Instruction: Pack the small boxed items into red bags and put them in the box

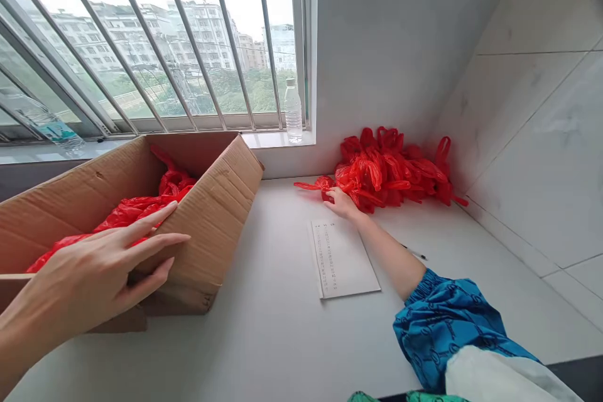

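Note:
My left hand [110,260] rests against the near flap of a cardboard box [211,220], fingers stretched out and apart. Inside the box lie red plastic bags [136,208], partly hidden by the flap and my hand. My right hand [342,203], below a blue sleeve, reaches to the left end of a heap of tied red plastic bags [386,169] by the wall. Its fingers close on a small red plastic bag [325,183] there; the fingertips are partly covered by the red plastic.
A notebook with handwritten columns [346,257] lies on the white tabletop [273,339], with a pen [417,253] beside my right forearm. A clear bottle [293,112] stands upright on the sill; another bottle [61,132] is at the left. Window bars and tiled walls border the table.

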A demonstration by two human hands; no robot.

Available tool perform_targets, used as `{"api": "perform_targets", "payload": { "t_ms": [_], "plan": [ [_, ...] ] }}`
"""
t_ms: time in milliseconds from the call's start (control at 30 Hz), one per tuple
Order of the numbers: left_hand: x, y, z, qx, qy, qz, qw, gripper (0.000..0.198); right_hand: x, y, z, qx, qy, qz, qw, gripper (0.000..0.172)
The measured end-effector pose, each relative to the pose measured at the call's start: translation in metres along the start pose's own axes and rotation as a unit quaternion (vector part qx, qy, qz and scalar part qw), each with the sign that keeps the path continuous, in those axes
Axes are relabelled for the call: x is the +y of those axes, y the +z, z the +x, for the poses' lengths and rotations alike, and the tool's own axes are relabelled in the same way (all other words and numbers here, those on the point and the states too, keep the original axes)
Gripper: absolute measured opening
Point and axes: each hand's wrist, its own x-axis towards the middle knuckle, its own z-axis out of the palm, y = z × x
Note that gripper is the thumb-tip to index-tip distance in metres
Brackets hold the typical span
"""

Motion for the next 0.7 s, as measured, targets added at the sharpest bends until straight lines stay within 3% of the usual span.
{"api": "perform_targets", "payload": {
  "t_ms": [67, 133, 233, 267, 333, 400, 533, 600, 700],
  "plan": [
    [0.010, -0.004, -0.005, -0.002, 0.053, 0.054, 0.997, 0.041, 0.000, -0.013, -0.006, 0.028, -0.022, 0.037, 0.999, 0.026],
    [0.039, -0.003, -0.012, 0.058, 0.071, 0.053, 0.994, 0.052, -0.004, -0.030, -0.018, 0.051, -0.048, 0.072, 0.995, 0.028],
    [0.098, 0.018, -0.021, 0.071, 0.093, -0.124, 0.985, 0.049, -0.008, -0.051, -0.045, 0.036, -0.080, 0.117, 0.989, 0.031],
    [0.116, 0.031, -0.022, 0.030, 0.096, -0.197, 0.975, 0.048, -0.008, -0.055, -0.056, 0.021, -0.087, 0.131, 0.987, 0.031],
    [0.143, 0.064, -0.022, -0.039, 0.041, -0.299, 0.953, 0.036, -0.005, -0.059, -0.081, -0.002, -0.092, 0.146, 0.985, 0.030],
    [0.156, 0.102, -0.019, -0.085, -0.077, -0.360, 0.926, 0.022, 0.001, -0.059, -0.105, 0.001, -0.082, 0.139, 0.987, 0.028],
    [0.162, 0.165, -0.006, -0.049, -0.250, -0.412, 0.875, 0.026, 0.012, -0.050, -0.141, 0.012, -0.031, 0.093, 0.995, 0.031],
    [0.164, 0.183, -0.001, -0.090, -0.282, -0.417, 0.859, 0.029, 0.012, -0.040, -0.150, -0.019, -0.011, 0.056, 0.998, 0.032],
    [0.172, 0.197, 0.002, -0.238, -0.274, -0.445, 0.818, 0.031, 0.005, -0.019, -0.153, -0.046, 0.006, -0.010, 0.999, 0.034]
  ]
}}
